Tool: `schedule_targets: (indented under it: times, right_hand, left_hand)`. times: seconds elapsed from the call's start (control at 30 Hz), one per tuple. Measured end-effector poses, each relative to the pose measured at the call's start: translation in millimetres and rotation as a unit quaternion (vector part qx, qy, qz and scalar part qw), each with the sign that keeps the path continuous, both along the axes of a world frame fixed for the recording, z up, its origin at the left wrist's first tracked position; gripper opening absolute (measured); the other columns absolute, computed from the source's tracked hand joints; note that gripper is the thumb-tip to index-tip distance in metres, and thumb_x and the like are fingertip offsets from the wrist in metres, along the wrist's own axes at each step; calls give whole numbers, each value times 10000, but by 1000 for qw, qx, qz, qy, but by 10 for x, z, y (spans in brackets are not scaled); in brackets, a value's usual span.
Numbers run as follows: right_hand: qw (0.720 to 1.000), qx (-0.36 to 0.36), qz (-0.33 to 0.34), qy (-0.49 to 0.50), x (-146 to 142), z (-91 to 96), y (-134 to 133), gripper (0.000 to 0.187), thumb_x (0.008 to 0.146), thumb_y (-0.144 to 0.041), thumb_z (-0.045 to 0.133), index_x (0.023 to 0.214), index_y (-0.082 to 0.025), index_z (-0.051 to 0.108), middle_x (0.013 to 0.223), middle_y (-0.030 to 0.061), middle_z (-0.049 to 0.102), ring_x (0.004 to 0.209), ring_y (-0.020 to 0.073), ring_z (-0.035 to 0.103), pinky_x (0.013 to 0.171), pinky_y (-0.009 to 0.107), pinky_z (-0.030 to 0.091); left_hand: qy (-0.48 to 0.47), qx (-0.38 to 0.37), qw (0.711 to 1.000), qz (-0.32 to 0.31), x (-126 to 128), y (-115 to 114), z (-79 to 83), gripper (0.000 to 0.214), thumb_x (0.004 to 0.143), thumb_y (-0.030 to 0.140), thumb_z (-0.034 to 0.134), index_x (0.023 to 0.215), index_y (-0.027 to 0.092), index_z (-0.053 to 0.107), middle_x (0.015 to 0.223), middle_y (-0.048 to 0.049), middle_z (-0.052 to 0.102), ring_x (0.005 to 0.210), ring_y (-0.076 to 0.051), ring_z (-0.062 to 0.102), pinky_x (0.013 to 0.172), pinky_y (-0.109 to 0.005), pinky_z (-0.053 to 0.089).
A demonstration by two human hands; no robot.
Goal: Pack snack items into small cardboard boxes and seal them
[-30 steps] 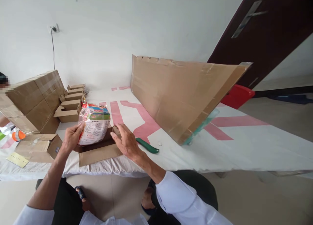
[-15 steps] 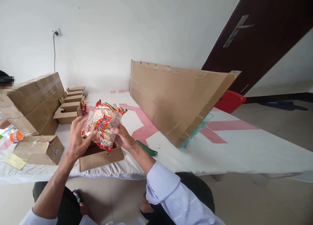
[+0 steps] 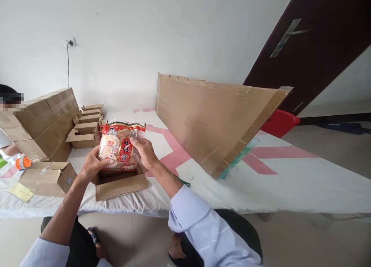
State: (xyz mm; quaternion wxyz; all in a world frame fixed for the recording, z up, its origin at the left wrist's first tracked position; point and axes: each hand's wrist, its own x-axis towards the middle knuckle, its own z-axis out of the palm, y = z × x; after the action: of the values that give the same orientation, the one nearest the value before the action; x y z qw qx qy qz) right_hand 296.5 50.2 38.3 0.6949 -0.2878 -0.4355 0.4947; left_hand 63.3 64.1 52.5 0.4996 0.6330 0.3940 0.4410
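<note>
A bag of rice crackers (image 3: 120, 147), clear with red printed bands, is held upright just above an open cardboard box (image 3: 121, 187). My left hand (image 3: 94, 162) grips its lower left side, thumb across the front. On its right side my right hand (image 3: 144, 153) holds on, with the thumb on the printed front. The box stands near the table's front edge, its front flap folded outward; the bag and my hands hide most of its inside. Behind my right forearm, part of a green-handled tool (image 3: 183, 182) shows on the cloth.
To the left lie a closed carton (image 3: 48, 178), a yellow card (image 3: 21, 191) and an orange-capped item (image 3: 23, 162). Stacked cartons (image 3: 40, 124) and several open boxes (image 3: 84, 137) stand behind. A large cardboard panel (image 3: 214, 120) leans at the right. Another person (image 3: 10, 100) is at far left.
Both hands have turned the bag from a tilted position to nearly level, with its printed front facing me. The camera view has shifted slightly.
</note>
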Motion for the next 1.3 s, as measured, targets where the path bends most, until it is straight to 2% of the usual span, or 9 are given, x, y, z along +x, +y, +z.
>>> schedule_targets:
  times: [0.13, 0.27, 0.43, 0.53, 0.63, 0.8, 1.03, 1.2, 1.3]
  right_hand:
    - [1000, -23, -12, 4, -29, 20, 181, 602, 601, -744, 969, 863, -229, 801, 860, 35, 829, 887, 274, 784, 857, 417, 620]
    - [999, -42, 2, -15, -31, 49, 255, 654, 546, -794, 971, 824, -230, 791, 848, 35, 824, 891, 282, 771, 840, 416, 607]
    - [995, 5, 65, -75, -30, -11, 154, 701, 700, -864, 862, 1050, -259, 812, 1068, 49, 847, 1112, 301, 755, 969, 423, 605]
    - [984, 29, 115, -134, -44, -100, 121, 648, 741, -787, 893, 1118, -265, 824, 1179, 37, 842, 1202, 291, 730, 1105, 437, 554]
    - [983, 40, 125, -131, -73, -151, 176, 624, 746, -692, 938, 1197, -277, 823, 1231, 24, 838, 1217, 281, 731, 1154, 453, 532]
    - [981, 48, 149, -115, -97, -159, 372, 548, 816, -634, 897, 1215, -265, 822, 1235, 43, 834, 1198, 275, 737, 1126, 456, 558]
    - [975, -27, 151, -161, -55, -299, 589, 476, 770, -524, 906, 1156, -263, 810, 1107, 35, 839, 1000, 236, 735, 945, 400, 590]
    - [975, -35, 146, -166, -71, -414, 673, 474, 795, -531, 865, 1191, -279, 802, 1101, 42, 827, 988, 239, 713, 877, 381, 566]
    - [975, -40, 145, -165, -81, -460, 718, 478, 772, -551, 869, 1147, -261, 801, 1066, 47, 819, 931, 225, 690, 850, 374, 551]
  left_hand:
    - [-13, -44, 995, -90, -92, 83, -42, 748, 585, 448, 1063, 1209, 153, 773, 1173, -135, 853, 1084, -348, 800, 947, -422, 628]
    - [-40, -66, 989, -127, -161, 120, -112, 677, 627, 442, 1059, 1182, 153, 801, 1131, -138, 864, 1050, -343, 814, 950, -423, 629]
    - [-103, -43, 990, -81, -168, 122, -124, 596, 678, 466, 1045, 1129, 156, 810, 1053, -115, 870, 990, -323, 830, 919, -415, 646]
    - [-140, -14, 989, -49, -167, 147, -77, 602, 677, 483, 1046, 1122, 155, 805, 1040, -114, 869, 1001, -323, 831, 913, -406, 650]
    - [-149, -4, 988, -46, -180, 194, -37, 652, 655, 431, 1060, 1176, 146, 793, 1066, -126, 868, 1025, -335, 829, 913, -407, 649]
    - [-152, -28, 987, -43, -225, 344, -71, 634, 607, 310, 1066, 1154, 135, 796, 1071, -126, 866, 989, -306, 830, 897, -372, 637]
    - [-150, -114, 982, -23, -287, 648, -261, 532, 576, 157, 1029, 1055, 132, 798, 930, -106, 858, 898, -286, 824, 813, -348, 644]
    - [-150, -143, 978, -5, -319, 759, -357, 481, 552, 82, 1019, 971, 142, 789, 906, -99, 857, 800, -249, 809, 672, -282, 618]
    - [-149, -147, 978, -5, -322, 790, -377, 498, 546, 83, 1024, 982, 138, 790, 905, -98, 857, 787, -248, 811, 674, -286, 633]
